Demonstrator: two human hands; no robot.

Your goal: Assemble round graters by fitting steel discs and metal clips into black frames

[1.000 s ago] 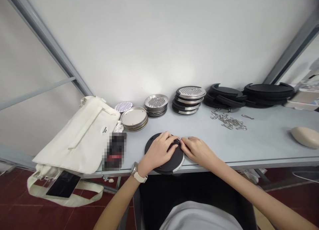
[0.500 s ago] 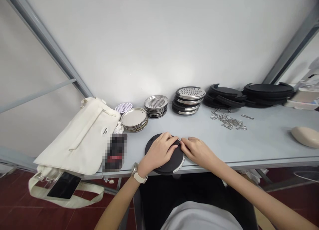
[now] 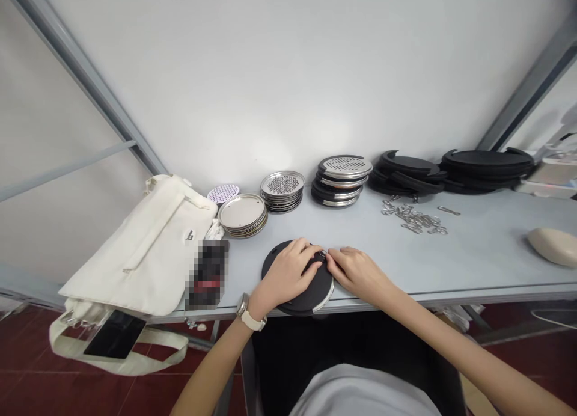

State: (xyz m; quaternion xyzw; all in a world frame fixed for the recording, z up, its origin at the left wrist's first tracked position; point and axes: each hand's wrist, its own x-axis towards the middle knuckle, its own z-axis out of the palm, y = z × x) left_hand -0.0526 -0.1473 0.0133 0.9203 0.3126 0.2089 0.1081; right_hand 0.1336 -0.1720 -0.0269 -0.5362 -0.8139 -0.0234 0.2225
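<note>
I see the table (image 3: 478,253), and at its left side the bag (image 3: 148,253). The disc (image 3: 311,296) lies at the table's front edge. I have the left hand (image 3: 290,270) resting upon it, thumb and forefinger apart. I have the right hand (image 3: 356,273) at its rim, fingertips closed together on the small clip (image 3: 323,253).

Soft light filled the scene, leaving faint glare on the white wall (image 3: 288,73). Pixelation hid a dark item (image 3: 207,275); the far-right container (image 3: 555,173) looked stretched and blurry.
</note>
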